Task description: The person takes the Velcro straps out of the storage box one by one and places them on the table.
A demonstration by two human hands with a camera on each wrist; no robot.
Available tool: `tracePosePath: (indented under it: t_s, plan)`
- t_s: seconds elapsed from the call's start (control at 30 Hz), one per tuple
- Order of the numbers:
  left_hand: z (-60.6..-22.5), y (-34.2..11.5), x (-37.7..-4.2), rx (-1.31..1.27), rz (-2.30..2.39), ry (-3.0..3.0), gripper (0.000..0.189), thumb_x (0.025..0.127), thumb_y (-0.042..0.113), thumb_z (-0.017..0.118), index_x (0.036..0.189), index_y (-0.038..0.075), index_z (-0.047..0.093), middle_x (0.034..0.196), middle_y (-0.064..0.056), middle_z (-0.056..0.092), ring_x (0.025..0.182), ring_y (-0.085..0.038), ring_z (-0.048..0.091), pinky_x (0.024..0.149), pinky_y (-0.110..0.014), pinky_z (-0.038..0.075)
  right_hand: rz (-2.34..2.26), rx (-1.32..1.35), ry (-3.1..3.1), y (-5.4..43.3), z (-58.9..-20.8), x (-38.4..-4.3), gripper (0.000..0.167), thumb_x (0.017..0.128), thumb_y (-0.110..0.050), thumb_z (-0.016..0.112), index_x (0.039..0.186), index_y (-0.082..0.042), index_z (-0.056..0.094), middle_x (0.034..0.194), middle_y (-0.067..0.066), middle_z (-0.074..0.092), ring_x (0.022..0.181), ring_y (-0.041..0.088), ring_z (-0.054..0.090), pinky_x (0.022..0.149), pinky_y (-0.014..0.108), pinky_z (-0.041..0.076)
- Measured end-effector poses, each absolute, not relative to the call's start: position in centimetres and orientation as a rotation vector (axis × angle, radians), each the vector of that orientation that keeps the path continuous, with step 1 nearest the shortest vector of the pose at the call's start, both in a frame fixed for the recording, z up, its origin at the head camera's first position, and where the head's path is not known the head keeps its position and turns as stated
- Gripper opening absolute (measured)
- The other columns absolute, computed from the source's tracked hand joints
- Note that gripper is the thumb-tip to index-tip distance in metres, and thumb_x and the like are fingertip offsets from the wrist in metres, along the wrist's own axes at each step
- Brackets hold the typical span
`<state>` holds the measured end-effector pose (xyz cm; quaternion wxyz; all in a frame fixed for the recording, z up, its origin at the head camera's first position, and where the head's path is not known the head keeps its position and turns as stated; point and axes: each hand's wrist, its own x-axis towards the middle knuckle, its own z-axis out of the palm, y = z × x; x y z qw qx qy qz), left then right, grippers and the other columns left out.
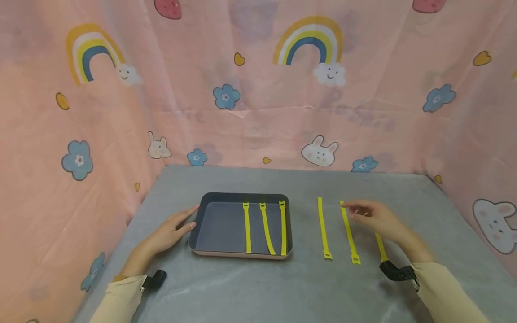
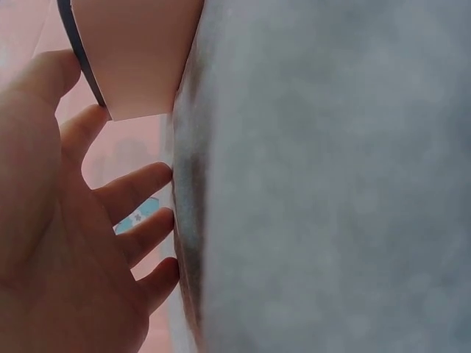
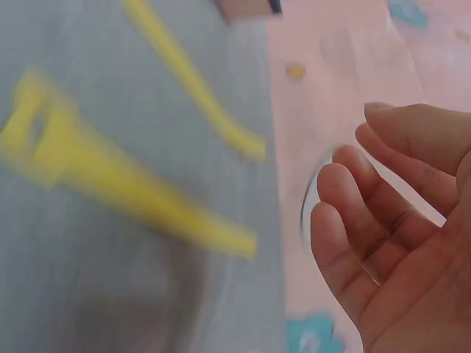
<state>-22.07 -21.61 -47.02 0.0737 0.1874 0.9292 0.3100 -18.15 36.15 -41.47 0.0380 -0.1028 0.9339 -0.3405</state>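
A rectangular baking pan point(image 1: 220, 255), dark grey inside and pinkish outside, sits on the table. My left hand point(image 1: 171, 229) is at its left side, with thumb and index fingertip at the rim. The left wrist view shows the pan's pinkish outer wall point(image 2: 136, 59) beside those fingers, the others spread. Three yellow cable straps, the middle one point(image 1: 266, 226) slightly slanted, lie in the pan. To the right my right hand point(image 1: 377, 218) hovers with loosely bent fingers, fingertips close to the upper end of a yellow strap point(image 1: 349, 233). Its grasp is bare in the right wrist view.
Another yellow strap point(image 1: 323, 229) lies between the pan and the right hand. A further strap point(image 1: 380, 246) is partly hidden under the right hand and its black wrist mount point(image 1: 396, 272). A pink patterned curtain point(image 1: 258, 125) hangs behind the grey table point(image 1: 242, 296).
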Motion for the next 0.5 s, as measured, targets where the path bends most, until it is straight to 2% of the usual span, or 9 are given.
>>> tracePosePath:
  t_s: [0.23, 0.33, 0.5]
  plan:
    - [-46.8, -21.6, -22.1, 0.555, 0.919, 2.788, 0.061, 0.103, 0.046, 0.047, 0.158, 0.030, 0.026, 0.159, -0.018, 0.036, 0.146, -0.047, 0.029, 0.112, -0.070, 0.026, -1.078, -0.531, 2.722, 30.1, -39.8, -21.3, 0.033, 0.097, -0.027, 0.065, 0.129, -0.025, 0.065, 0.107, 0.001, 0.066, 0.094, 0.018, 0.060, 0.077, 0.028, 0.053]
    - [-46.7, -21.6, -22.0, 0.552, 0.906, 2.792, 0.061, 0.103, 0.046, 0.046, 0.158, 0.029, 0.026, 0.159, -0.018, 0.036, 0.146, -0.047, 0.029, 0.112, -0.070, 0.026, -1.064, -0.617, 2.683, 27.7, -39.3, -22.4, 0.032, 0.097, -0.026, 0.065, 0.128, -0.029, 0.065, 0.109, 0.002, 0.067, 0.095, 0.017, 0.061, 0.081, 0.031, 0.053]
    - [-46.6, -21.6, -21.9, 0.545, 0.906, 2.793, 0.061, 0.103, 0.047, 0.047, 0.158, 0.029, 0.027, 0.159, -0.017, 0.037, 0.146, -0.047, 0.029, 0.112, -0.070, 0.027, -1.063, -0.751, 2.592, 24.2, -38.9, -23.9, 0.032, 0.097, -0.021, 0.064, 0.129, -0.027, 0.066, 0.118, 0.005, 0.069, 0.097, 0.016, 0.063, 0.083, 0.034, 0.053]
